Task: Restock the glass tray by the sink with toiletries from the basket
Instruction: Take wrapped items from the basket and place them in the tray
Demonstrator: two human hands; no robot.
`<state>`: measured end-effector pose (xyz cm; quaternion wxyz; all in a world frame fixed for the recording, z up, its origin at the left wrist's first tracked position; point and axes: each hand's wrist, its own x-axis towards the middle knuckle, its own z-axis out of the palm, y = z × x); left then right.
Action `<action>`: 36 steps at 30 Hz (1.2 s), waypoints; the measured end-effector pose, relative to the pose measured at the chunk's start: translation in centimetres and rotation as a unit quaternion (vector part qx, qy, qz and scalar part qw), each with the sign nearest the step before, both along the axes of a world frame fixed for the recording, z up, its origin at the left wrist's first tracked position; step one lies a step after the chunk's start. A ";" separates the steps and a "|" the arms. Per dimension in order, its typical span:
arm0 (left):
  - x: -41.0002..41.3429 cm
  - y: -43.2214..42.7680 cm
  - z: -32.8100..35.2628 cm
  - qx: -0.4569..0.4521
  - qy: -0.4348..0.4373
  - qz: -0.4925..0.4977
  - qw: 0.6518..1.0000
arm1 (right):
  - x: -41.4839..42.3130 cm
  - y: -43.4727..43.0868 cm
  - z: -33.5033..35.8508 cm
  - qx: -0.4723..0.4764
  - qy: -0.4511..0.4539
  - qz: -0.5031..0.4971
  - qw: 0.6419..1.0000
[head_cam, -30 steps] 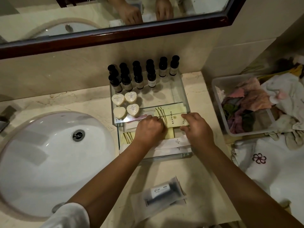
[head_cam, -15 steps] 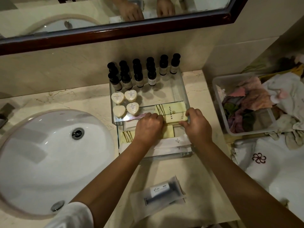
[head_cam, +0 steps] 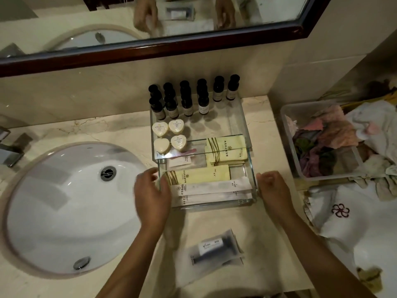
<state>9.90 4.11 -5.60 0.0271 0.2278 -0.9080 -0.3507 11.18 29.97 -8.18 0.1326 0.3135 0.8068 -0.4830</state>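
Observation:
The glass tray (head_cam: 223, 127) stands on the marble counter right of the sink. Several dark small bottles (head_cam: 187, 97) line its back, with heart-shaped soaps (head_cam: 169, 136) at its left. Yellow packets (head_cam: 225, 151) lie in its middle and front, above long white packets (head_cam: 210, 188). My left hand (head_cam: 150, 190) rests against the tray's left wall with relaxed fingers. Beside the right wall is my right hand (head_cam: 272, 188), fingers loosely curled and holding nothing. A clear sachet (head_cam: 212, 248) with a dark item lies on the counter in front of the tray.
The white sink basin (head_cam: 71, 207) fills the left, a faucet (head_cam: 8, 147) at its far edge. A clear plastic bin of coloured rags (head_cam: 322, 143) stands right of the tray. White embroidered towels (head_cam: 354, 216) lie at lower right. A framed mirror (head_cam: 150, 48) spans the wall.
Both hands have left the yellow packet inside the tray and moved outward and toward me, to the tray's left and right walls. The packets now lie uncovered.

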 end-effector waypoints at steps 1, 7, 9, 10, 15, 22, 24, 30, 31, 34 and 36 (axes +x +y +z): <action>0.7 -1.0 -0.3 0.030 -0.046 0.057 0.997 | 0.6 0.0 0.0 -0.056 -0.025 -0.013 0.998; 2.4 -2.2 -1.5 0.371 -0.220 0.130 0.893 | 1.7 -1.6 0.5 -0.244 -0.092 -0.097 0.961; 2.2 -1.5 -0.9 0.453 -0.203 0.157 0.854 | 1.7 -1.8 0.7 -0.254 -0.082 -0.116 0.957; 2.2 -1.3 -0.8 0.473 -0.196 0.166 0.843 | 1.7 -1.8 0.7 -0.263 -0.082 -0.126 0.953; 2.0 -1.4 -1.0 0.483 -0.185 0.172 0.838 | 1.6 -2.1 0.7 -0.260 -0.066 -0.124 0.955; 1.1 -1.0 -0.8 0.473 -0.163 0.163 0.850 | -0.2 -2.1 0.1 -0.226 -0.041 -0.144 0.963; 0.7 -0.9 -1.0 0.472 -0.158 0.161 0.852 | -0.8 -2.2 -0.2 -0.228 -0.042 -0.157 0.960; -0.4 -0.9 -1.3 0.467 -0.146 0.160 0.857 | -2.5 -2.5 -0.9 -0.194 -0.046 -0.165 0.966; -0.6 -1.0 -1.4 0.465 -0.145 0.160 0.859 | -2.8 -2.6 -1.1 -0.190 -0.048 -0.167 0.966; -1.1 -1.1 -1.6 0.461 -0.141 0.160 0.861 | -3.6 -3.2 -1.3 -0.160 -0.056 -0.169 0.971; -1.3 -1.2 -1.7 0.461 -0.140 0.159 0.862 | -4.1 -3.6 -1.2 -0.132 -0.061 -0.168 0.975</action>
